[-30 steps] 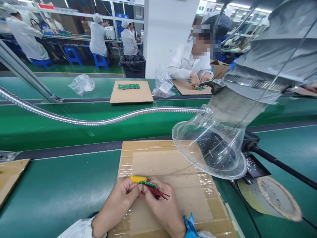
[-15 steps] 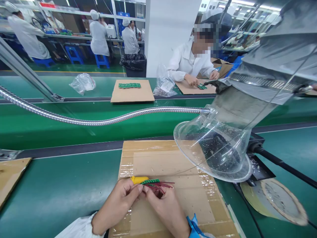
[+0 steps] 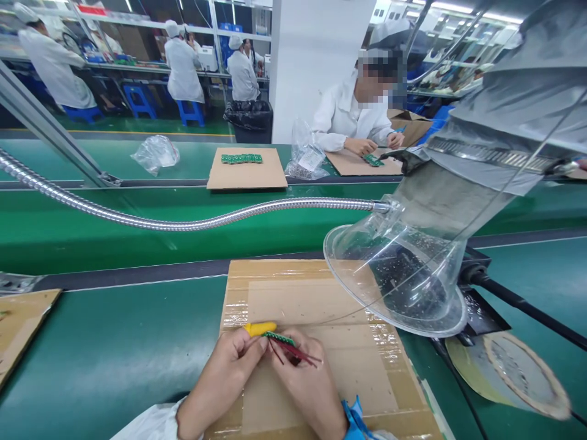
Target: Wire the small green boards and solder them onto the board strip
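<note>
Pinching a green circuit board (image 3: 279, 338) with red wires (image 3: 297, 354), the left hand (image 3: 232, 366) and right hand (image 3: 307, 391) curled closed, close together.

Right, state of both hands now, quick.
Left hand: closed, pinching a yellow object.
Right hand: closed, holding a green circuit board with red wires.

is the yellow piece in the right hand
No, the yellow piece is in the left hand, while the right hand pinches the green circuit board strip and its red wires.
</note>
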{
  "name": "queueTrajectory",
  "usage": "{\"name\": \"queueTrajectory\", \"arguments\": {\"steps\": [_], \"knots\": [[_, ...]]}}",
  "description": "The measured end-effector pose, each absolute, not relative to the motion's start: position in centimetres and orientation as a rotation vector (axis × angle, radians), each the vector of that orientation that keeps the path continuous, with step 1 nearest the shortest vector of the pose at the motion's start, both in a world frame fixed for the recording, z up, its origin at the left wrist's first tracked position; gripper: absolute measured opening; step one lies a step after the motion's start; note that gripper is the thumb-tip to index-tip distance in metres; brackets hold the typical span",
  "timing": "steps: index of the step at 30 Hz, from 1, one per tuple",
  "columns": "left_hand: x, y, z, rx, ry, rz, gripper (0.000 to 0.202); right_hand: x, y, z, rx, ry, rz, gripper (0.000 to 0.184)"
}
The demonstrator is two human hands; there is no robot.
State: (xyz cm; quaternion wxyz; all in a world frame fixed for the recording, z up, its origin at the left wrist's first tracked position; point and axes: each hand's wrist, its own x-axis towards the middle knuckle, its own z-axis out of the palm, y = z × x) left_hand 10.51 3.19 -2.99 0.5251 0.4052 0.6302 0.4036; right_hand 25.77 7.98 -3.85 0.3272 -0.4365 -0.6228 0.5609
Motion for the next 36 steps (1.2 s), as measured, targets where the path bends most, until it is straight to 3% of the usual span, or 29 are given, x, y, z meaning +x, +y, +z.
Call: {"name": "queueTrajectory", "arguments": {"steps": [15,22,26,31,36], "knots": [[10.3,3.2,-2.5,0.866,1.459,0.979,0.053,26.6,8.1,-3.5,-1.111,-1.601,1.665,0.027],[10.1,3.3,-1.8,0.844,1.349,0.96,0.048,26.9,8.0,-3.6,-1.119,-1.644,1.672,0.031],[9.9,3.3,-2.0,0.803,1.383,0.962,0.05,26.8,8.1,-3.4,-1.182,-1.76,1.521,0.033],[9.7,3.3,-2.0,0.814,1.393,0.915,0.056,26.7,8.4,-2.8,-1.126,-1.764,1.456,0.019],[9.6,3.3,-2.1,0.85,1.409,0.875,0.056,26.7,8.3,-3.3,-1.176,-1.777,1.449,0.023]]}}
